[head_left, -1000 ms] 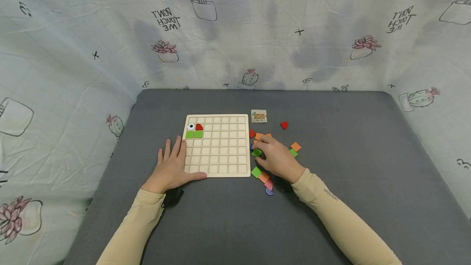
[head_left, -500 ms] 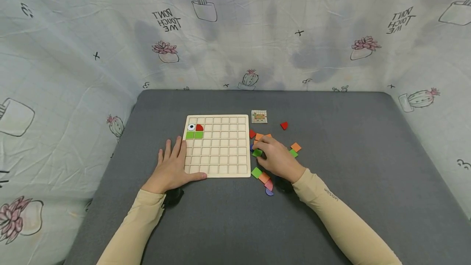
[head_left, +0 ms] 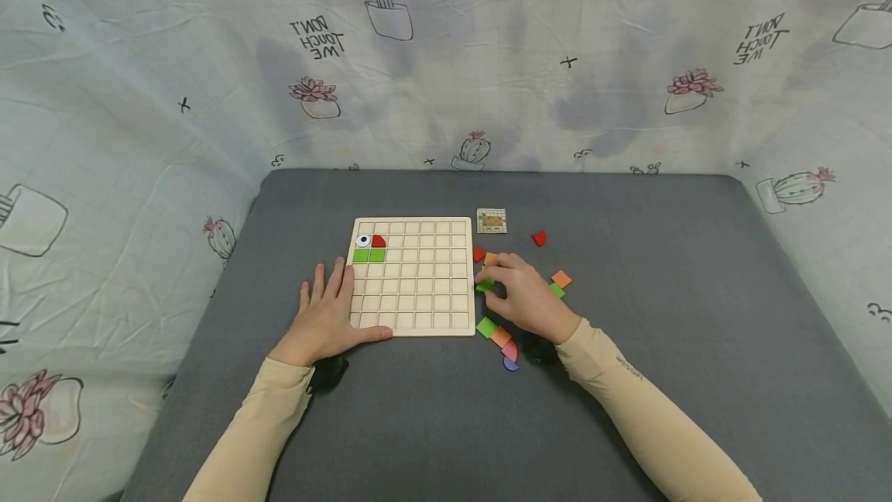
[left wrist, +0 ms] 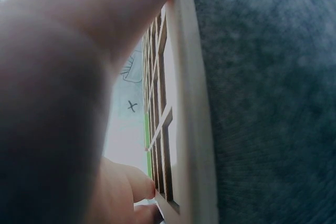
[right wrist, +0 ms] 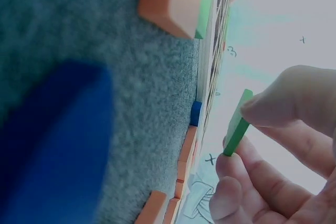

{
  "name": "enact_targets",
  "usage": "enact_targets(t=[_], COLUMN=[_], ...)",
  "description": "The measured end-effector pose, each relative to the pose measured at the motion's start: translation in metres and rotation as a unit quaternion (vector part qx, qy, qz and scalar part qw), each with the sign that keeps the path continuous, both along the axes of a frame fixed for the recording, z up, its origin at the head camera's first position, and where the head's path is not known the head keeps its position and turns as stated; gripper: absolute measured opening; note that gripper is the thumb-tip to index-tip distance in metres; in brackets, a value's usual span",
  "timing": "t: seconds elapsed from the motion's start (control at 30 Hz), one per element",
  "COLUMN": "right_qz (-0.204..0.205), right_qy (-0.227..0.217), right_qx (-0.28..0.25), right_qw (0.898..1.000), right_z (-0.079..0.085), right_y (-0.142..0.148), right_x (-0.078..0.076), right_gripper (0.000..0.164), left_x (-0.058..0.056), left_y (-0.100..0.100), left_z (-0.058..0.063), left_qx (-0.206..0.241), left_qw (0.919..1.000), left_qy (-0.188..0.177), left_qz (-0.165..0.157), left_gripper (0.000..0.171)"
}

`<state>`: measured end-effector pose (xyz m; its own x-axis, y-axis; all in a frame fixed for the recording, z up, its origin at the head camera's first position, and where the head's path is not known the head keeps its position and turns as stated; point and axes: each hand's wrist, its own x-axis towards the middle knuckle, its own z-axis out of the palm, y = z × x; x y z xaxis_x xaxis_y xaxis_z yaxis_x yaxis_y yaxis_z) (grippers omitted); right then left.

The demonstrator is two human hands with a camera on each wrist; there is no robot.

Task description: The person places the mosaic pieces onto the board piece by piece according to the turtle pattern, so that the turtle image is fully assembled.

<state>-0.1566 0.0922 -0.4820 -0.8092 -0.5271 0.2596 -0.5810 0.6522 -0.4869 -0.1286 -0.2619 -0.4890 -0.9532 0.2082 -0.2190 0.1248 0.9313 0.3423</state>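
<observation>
My right hand [head_left: 526, 297] pinches a small green square tile [right wrist: 239, 124] between thumb and fingers, clear of the table in the right wrist view. Just left of it lies a pale wooden grid board [head_left: 411, 285]. My left hand [head_left: 323, 324] rests at the board's lower left with fingers spread, the thumb along the near edge and fingertips at the left side. In the board's upper left cells sit a white eye tile [head_left: 363, 241], a red rounded tile [head_left: 379, 242] and two green squares [head_left: 368, 255].
Loose tiles surround my right hand: orange [head_left: 560, 279], red [head_left: 540, 238], green [head_left: 485, 327], pink [head_left: 510, 350] and a blue half-round [head_left: 511, 363]. A small picture card [head_left: 492, 221] lies beyond the board's right corner. A patterned cloth [head_left: 557, 115] hangs behind the grey table [head_left: 662, 293].
My right hand has risen slightly from the pile, bringing the green tile up with it. My left hand keeps its place on the board.
</observation>
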Motion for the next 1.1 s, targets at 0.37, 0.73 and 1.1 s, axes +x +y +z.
enact_targets(t=[0.37,0.73,1.1], right_qz=[0.032,0.044,0.081], right_qy=[0.007,-0.005,-0.009], right_qx=[-0.014,-0.020,-0.011], right_qw=[0.999,0.999,0.997], right_z=[0.006,0.012,0.022], right_y=[-0.002,-0.014,-0.052], right_x=[0.004,0.004,-0.012], right_gripper=[0.028,0.024,0.020], left_x=[0.001,0.000,-0.001], left_y=[-0.001,-0.001,-0.001], left_z=[0.000,-0.004,-0.004], left_qx=[-0.004,-0.002,-0.006], left_qw=[1.0000,1.0000,1.0000], left_qy=[-0.001,0.004,0.003], left_qz=[-0.001,-0.004,-0.001], left_gripper=[0.139,0.139,0.139])
